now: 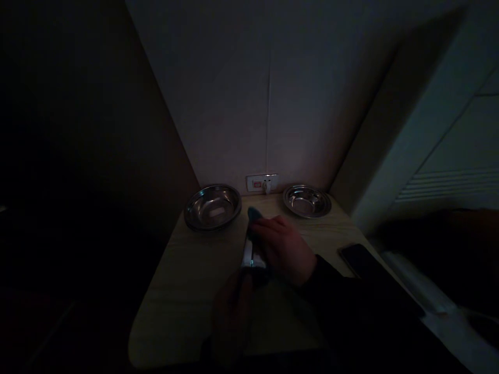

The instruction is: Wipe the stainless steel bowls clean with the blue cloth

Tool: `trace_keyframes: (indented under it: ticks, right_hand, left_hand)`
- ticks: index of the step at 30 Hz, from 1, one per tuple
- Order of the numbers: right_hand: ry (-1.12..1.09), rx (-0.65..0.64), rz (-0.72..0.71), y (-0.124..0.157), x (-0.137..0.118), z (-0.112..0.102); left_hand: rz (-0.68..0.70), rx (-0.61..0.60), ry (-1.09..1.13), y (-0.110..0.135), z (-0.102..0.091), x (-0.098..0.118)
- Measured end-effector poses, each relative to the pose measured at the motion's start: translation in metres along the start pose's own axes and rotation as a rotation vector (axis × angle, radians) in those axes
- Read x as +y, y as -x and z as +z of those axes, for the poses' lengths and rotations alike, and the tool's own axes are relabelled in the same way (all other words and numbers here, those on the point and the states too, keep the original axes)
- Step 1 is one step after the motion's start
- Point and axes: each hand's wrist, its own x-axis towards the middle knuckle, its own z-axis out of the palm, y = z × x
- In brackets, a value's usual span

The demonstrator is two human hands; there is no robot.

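Note:
My left hand (232,309), low and in deep shadow, is closed round the dark near end of a long, shiny, blade-like thing (247,254). It points away from me above the table; the dimness hides its exact kind. My right hand (286,246) lies over its far part with the fingers bent together, pressing a teal piece that looks like cloth or sponge (254,213) against it. Most of that teal piece is hidden under the fingers.
On the wooden table (175,296), a metal bowl (212,208) stands at the back left and a smaller metal dish (307,201) at the back right. A dark phone-like slab (374,272) lies near the right edge. A wall socket (262,183) holds a white plug.

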Motion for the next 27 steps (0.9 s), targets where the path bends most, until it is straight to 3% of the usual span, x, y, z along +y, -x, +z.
trace_keyframes:
  ticks: [3, 7, 10, 14, 21, 27]
  right_hand:
    - [-0.202, 0.098, 0.244, 0.003, 0.013, 0.001]
    - [-0.474, 0.234, 0.628, 0.017, 0.009, 0.001]
    - [-0.593, 0.285, 0.775, 0.024, 0.000, -0.001]
    - [-0.651, 0.282, 0.799, 0.031, -0.009, 0.002]
    - [-0.680, 0.264, 0.694, 0.041, -0.015, 0.013]
    - [-0.732, 0.231, 0.800, 0.045, -0.017, 0.011]
  left_hand:
    - [-0.037, 0.039, 0.016, 0.002, -0.002, 0.000]
    - [-0.077, 0.078, 0.097, 0.004, -0.003, 0.002]
    - [-0.127, 0.140, 0.162, 0.006, -0.001, 0.005]
    - [-0.128, 0.108, 0.187, 0.005, -0.002, 0.003]
    - [-0.179, 0.052, 0.030, 0.001, -0.009, 0.006]
    - [-0.202, 0.011, -0.042, 0.001, -0.011, 0.012]
